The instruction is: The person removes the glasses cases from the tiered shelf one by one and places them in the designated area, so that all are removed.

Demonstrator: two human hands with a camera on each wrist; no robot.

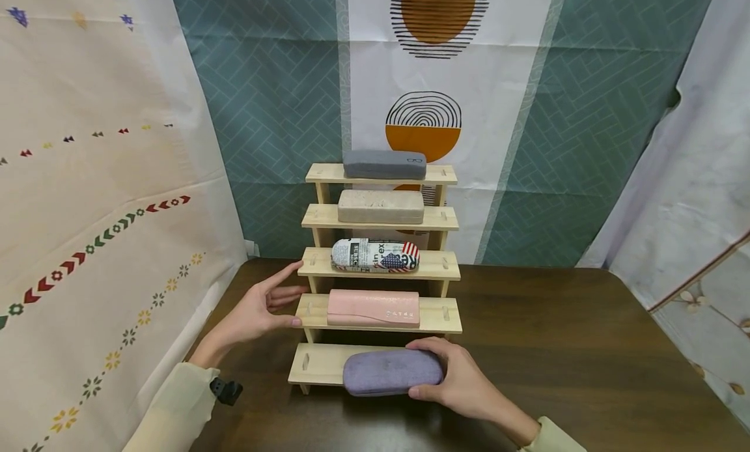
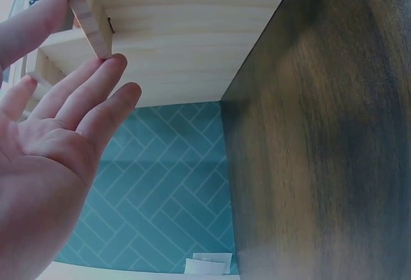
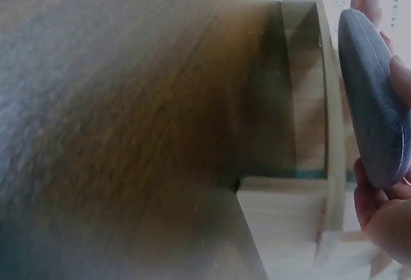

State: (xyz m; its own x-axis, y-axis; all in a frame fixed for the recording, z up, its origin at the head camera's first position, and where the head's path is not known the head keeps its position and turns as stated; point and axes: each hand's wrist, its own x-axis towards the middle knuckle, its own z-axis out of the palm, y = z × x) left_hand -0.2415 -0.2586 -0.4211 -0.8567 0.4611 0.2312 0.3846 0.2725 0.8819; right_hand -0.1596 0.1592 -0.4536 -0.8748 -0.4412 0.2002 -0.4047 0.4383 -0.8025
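Note:
A purple glasses case (image 1: 392, 372) lies lengthwise at the bottom tier of a wooden stepped rack (image 1: 316, 363). My right hand (image 1: 463, 383) grips its right end, thumb in front and fingers behind. In the right wrist view the same glasses case (image 3: 372, 100) shows its rounded side, with the right hand (image 3: 392, 219) around one end. My left hand (image 1: 266, 309) touches the rack's left side with fairly straight fingers, index finger at the middle tier and thumb at the tier below. The left wrist view shows the left hand (image 2: 70, 132) fingertips against a board end (image 2: 93, 26).
Higher tiers hold a pink glasses case (image 1: 373, 308), a newsprint-and-flag patterned case (image 1: 375, 255), a beige case (image 1: 381, 206) and a grey case (image 1: 384, 165). The rack stands on a dark wooden table (image 1: 545, 348), before a patterned cloth backdrop (image 1: 275, 100).

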